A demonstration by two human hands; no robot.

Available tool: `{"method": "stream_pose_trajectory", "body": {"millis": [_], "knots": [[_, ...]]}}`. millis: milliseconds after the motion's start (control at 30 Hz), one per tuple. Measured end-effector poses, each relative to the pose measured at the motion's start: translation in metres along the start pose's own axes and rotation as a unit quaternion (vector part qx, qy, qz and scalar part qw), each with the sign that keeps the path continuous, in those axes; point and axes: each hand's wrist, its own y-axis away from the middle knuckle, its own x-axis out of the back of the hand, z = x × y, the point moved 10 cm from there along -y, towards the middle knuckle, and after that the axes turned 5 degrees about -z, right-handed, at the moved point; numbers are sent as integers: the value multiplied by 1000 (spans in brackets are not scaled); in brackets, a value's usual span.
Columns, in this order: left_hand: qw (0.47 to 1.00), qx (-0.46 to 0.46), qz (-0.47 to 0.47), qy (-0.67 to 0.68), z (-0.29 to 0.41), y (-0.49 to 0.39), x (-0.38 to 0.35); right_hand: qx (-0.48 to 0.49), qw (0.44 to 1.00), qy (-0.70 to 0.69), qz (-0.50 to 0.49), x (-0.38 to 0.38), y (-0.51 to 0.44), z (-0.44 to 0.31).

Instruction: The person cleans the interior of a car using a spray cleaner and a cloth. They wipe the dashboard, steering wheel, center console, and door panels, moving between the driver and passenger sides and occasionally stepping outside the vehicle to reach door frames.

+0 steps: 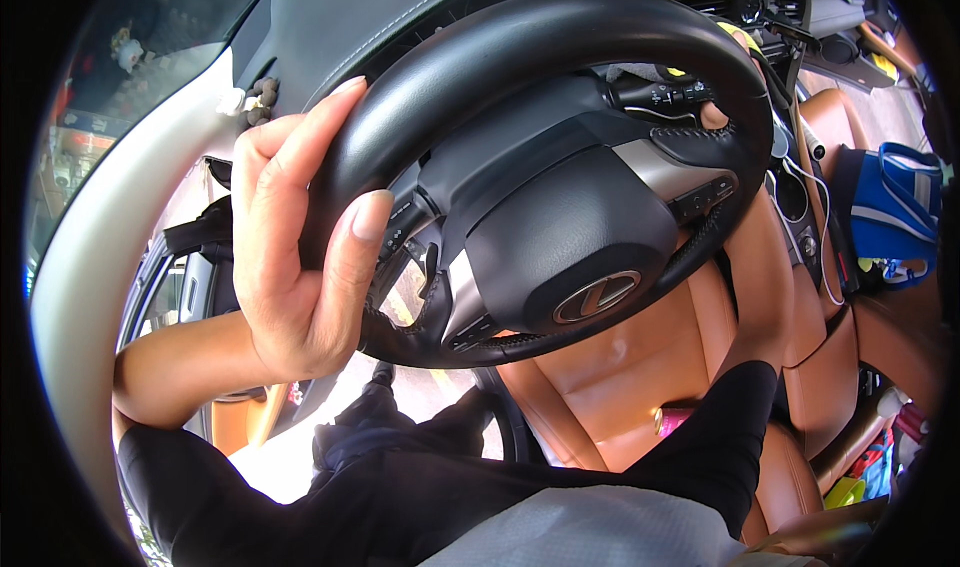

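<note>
A black leather steering wheel (592, 23) with a Lexus emblem fills the middle of the view. My left hand (300, 259) is around the left side of its rim, fingers on the outer edge and thumb over the inner side. Mostly hidden behind the right side of the rim is my right hand (714, 116); its thumb shows inside the rim and a fingertip above it. Parts of a grey and yellow cloth (637, 71) show by that hand, behind the wheel. The right-hand stalk (664, 96) passes close to the thumb.
The tan leather driver's seat (622, 349) lies below the wheel, with a pink can (673, 421) on it. A white cable (829, 244) hangs along the console. Beyond it is a blue bag (896, 207). The pale windscreen pillar (127, 214) curves down at left.
</note>
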Motion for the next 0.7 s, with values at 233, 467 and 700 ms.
{"method": "stream_pose_trajectory", "body": {"millis": [233, 467, 700], "knots": [[1000, -10, -8, -2, 1, -2, 0, 35, 996, 84, -8, -9, -7, -10], [1000, 15, -4, 5, 1, -1, 0, 47, 991, 124, 19, -1, -2, -16], [999, 30, 20, 35, 0, 3, -2, 64, 986, 153, 28, 2, 0, -20]]}}
